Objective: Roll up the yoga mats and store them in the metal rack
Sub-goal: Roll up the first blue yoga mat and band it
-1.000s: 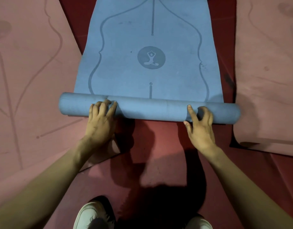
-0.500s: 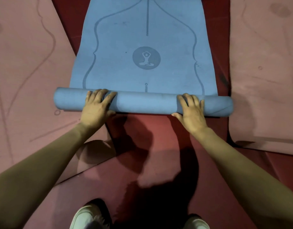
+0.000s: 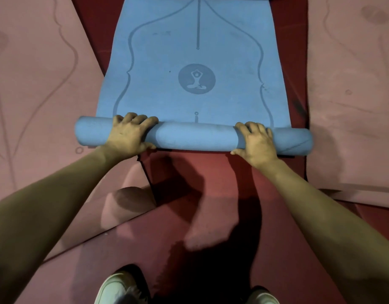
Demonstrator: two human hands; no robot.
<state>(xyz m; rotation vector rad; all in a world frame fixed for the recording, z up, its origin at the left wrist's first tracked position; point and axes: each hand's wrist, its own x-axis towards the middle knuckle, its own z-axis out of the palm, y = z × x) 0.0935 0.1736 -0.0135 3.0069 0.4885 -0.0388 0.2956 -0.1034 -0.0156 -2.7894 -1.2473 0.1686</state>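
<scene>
Yoga mat, blue and matte, lies at centre frame. Its near end is wound into a thick tube across the middle, and the flat part runs to the top edge. Printed on it is a round emblem of a seated figure, framed by curved guide lines. Left hand and right hand grip the tube well apart, fingers curled over it. Pink mats flank it on the dark red floor.

Part-rolled blue yoga mat on dark red floor, left hand and right hand on its near roll, pink mat lying left, second pink mat right.
</scene>
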